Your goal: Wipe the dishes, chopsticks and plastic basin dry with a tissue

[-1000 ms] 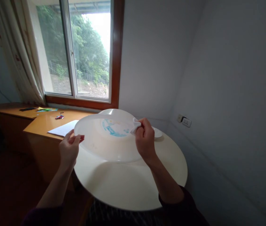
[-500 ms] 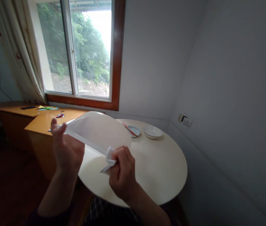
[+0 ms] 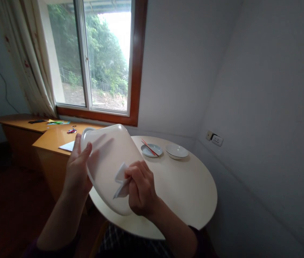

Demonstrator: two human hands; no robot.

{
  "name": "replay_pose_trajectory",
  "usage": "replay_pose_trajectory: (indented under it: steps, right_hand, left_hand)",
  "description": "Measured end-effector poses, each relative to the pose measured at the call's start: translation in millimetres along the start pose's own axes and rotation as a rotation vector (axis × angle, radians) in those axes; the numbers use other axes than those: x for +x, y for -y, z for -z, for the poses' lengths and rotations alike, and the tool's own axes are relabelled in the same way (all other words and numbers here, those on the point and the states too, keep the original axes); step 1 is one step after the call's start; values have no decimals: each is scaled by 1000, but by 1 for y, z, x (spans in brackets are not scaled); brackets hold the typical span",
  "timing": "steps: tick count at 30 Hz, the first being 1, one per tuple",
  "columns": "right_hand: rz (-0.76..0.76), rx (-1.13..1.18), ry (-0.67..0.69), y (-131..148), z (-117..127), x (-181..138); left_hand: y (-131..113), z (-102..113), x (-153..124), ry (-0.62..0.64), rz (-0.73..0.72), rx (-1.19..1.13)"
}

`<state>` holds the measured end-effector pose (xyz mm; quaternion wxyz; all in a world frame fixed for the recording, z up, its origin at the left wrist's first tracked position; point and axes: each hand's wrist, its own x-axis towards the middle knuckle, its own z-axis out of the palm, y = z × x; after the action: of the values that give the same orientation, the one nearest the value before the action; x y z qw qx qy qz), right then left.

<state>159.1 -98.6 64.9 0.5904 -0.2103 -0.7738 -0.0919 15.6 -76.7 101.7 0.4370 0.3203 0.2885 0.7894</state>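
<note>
I hold a large translucent white plastic basin (image 3: pixel 109 150) tilted up over the near left edge of the round white table (image 3: pixel 184 193), its underside turned towards me. My left hand (image 3: pixel 78 167) grips its left rim, fingers showing through the plastic from behind. My right hand (image 3: pixel 140 190) is closed on a small white cloth (image 3: pixel 121 182) pressed against the basin's outer surface.
A small blue plate with red chopsticks (image 3: pixel 152 149) and a white bowl (image 3: pixel 177 151) sit at the table's far side. A wooden desk (image 3: pixel 52 138) with paper and small items stands left under the window (image 3: pixel 92 57). A wall socket (image 3: pixel 215 138) is at right.
The basin has been turned from open side facing me to underside facing me. My right hand with the cloth has gone from the inside rim to the outer surface.
</note>
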Motion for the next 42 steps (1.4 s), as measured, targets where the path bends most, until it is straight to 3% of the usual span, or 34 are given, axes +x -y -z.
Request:
replay_pose_trajectory:
  steps: [4, 9, 13, 23, 29, 35, 38, 42]
  right_hand:
    - [173, -156, 122, -5, -2, 15]
    - [392, -437, 231, -7, -8, 26]
    - [435, -546, 196, -6, -4, 37]
    - [440, -537, 372, -8, -4, 17]
    - [295, -570, 471, -14, -10, 47]
    - [109, -440, 560, -49, -14, 103]
    - [-129, -301, 640, -73, -4, 128]
    - [-620, 27, 654, -112, 14, 135]
  left_hand:
    - [1, -5, -7, 120, 24, 8]
    - [5, -8, -9, 146, 10, 21]
    - [9, -5, -9, 183, -11, 24]
    - [13, 2, -7, 222, 53, -26]
    - [20, 10, -9, 235, 1, 72]
    - [16, 18, -11, 340, -7, 181]
    - [14, 27, -13, 385, 57, 210]
    - [10, 38, -16, 337, 62, 197]
